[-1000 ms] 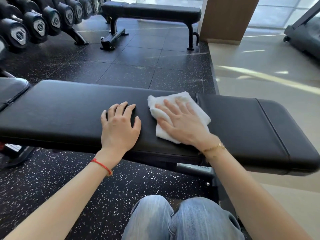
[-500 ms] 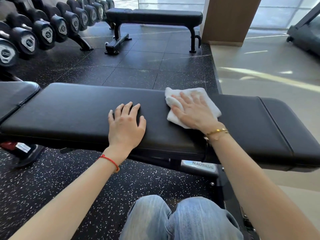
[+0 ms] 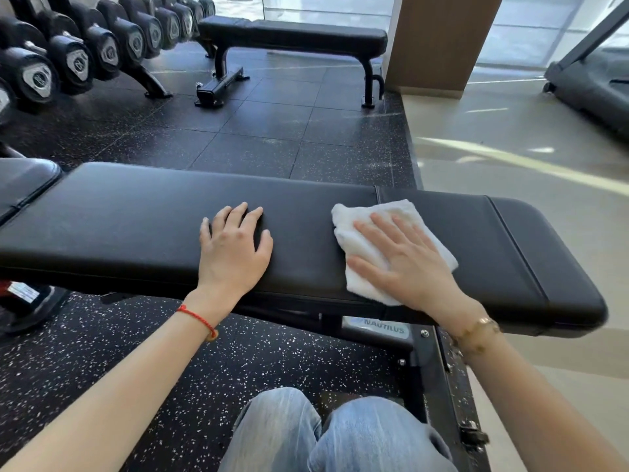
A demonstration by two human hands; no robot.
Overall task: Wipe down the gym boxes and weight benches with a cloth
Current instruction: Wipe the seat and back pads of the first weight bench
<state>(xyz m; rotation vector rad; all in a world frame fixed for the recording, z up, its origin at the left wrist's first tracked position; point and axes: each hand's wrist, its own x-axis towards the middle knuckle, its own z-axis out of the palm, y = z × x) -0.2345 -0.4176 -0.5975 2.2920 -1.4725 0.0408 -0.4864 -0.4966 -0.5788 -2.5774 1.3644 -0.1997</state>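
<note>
While the right hand lies flat with straight fingers on the cloth, pressing it to the desk just across the pad seam, the left hand rests open on the pad beside it, its grip holding nothing. Wiping well likely means even palm pressure, overlapping passes toward the right end, and running the cloth into the seams. Whether the far edge is done is hard to tell. A second bench stands beyond.

Speckled black rubber floor, dumbbell rack, wooden pillar, sunlit windows
</note>
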